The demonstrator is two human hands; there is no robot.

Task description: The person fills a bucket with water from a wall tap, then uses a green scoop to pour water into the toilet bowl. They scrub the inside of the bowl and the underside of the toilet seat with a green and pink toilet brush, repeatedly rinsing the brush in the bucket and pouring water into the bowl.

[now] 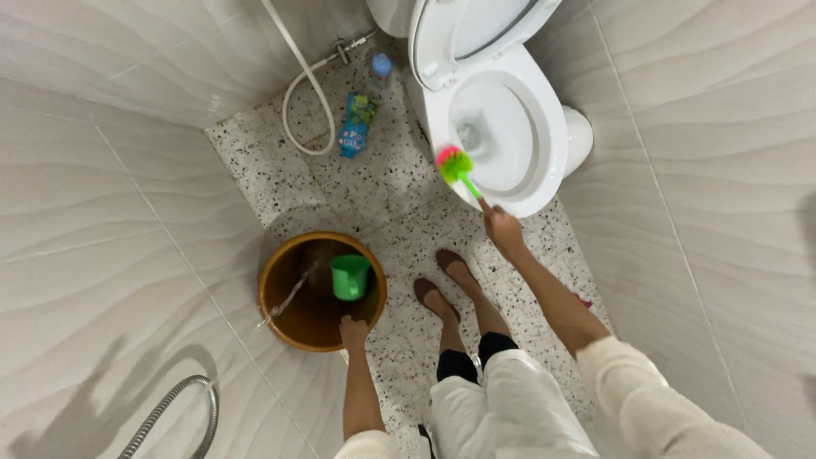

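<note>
My right hand [503, 228] grips the green handle of a toilet brush [456, 165] whose pink and green head rests at the near rim of the white toilet bowl [544, 144]. The seat and lid are raised. My left hand [353, 331] holds the near rim of a brown bucket [280, 319] on the floor. A green mug [349, 276] floats or sits inside the bucket, and a thin stream of water falls into it from the left. My two feet [446, 285] stand between bucket and toilet.
A blue-green bottle [357, 125] and a smaller blue-capped bottle [382, 68] stand on the speckled floor left of the toilet. A white hose [297, 93] loops down the back wall. A metal shower hose [174, 412] hangs at lower left. Tiled walls close in on both sides.
</note>
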